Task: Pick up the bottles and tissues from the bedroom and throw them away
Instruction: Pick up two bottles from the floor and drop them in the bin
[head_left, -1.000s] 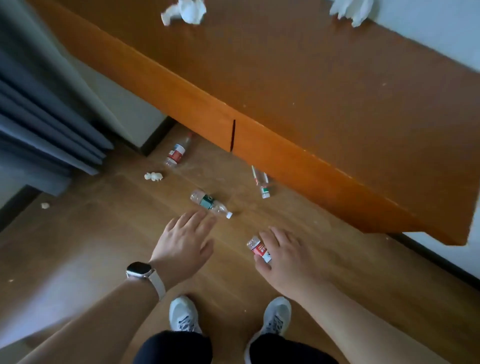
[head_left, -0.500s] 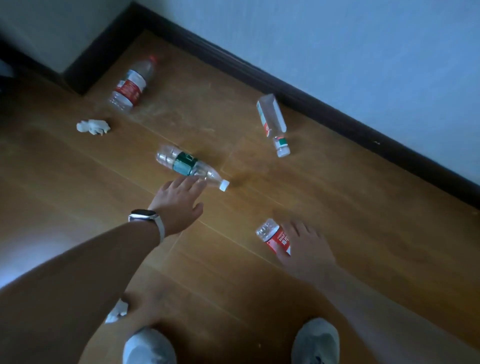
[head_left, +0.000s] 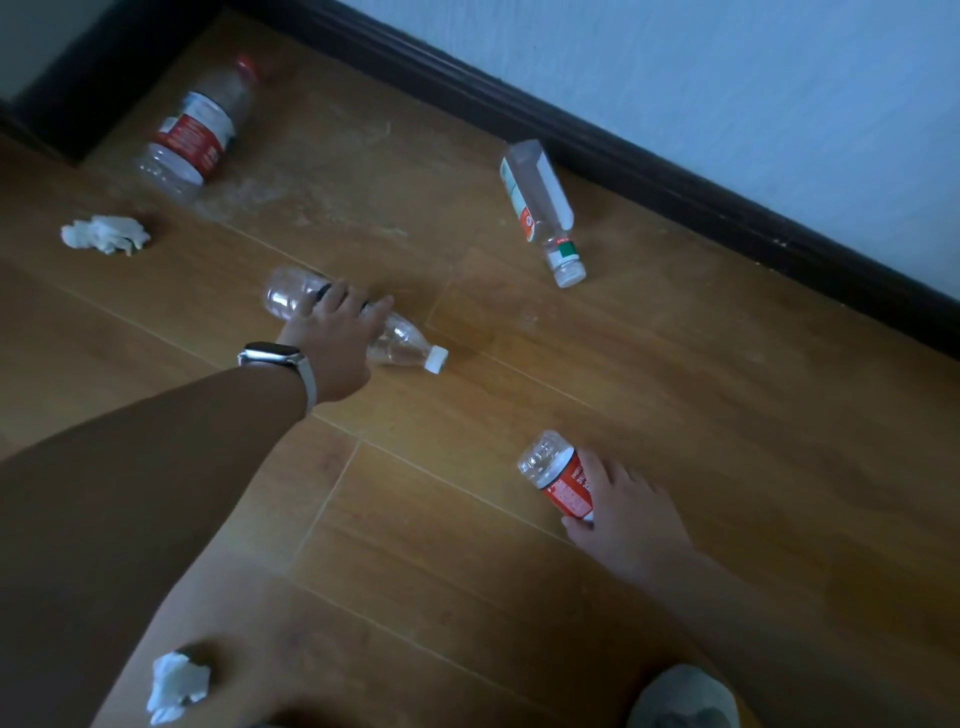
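My left hand (head_left: 336, 336) lies on the middle of a clear bottle (head_left: 402, 347) with a white cap that rests on its side on the wooden floor; its fingers curl over it. My right hand (head_left: 626, 512) grips a small red-labelled bottle (head_left: 556, 475) near the floor. Another red-labelled bottle (head_left: 195, 130) lies at the far left by the corner. A square clear bottle (head_left: 543, 205) with a white cap lies near the baseboard. A crumpled tissue (head_left: 106, 234) sits at the left, and a second tissue (head_left: 176, 685) lies near my leg.
A dark baseboard (head_left: 675, 156) runs diagonally along the pale wall at the top right. My shoe (head_left: 683, 699) shows at the bottom right. Dusty smears mark the floor (head_left: 332, 182) between the far bottles.
The camera has dropped closer to the floor. My left hand moved forward from beside the clear bottle onto its middle. My right hand still holds the small red-labelled bottle.
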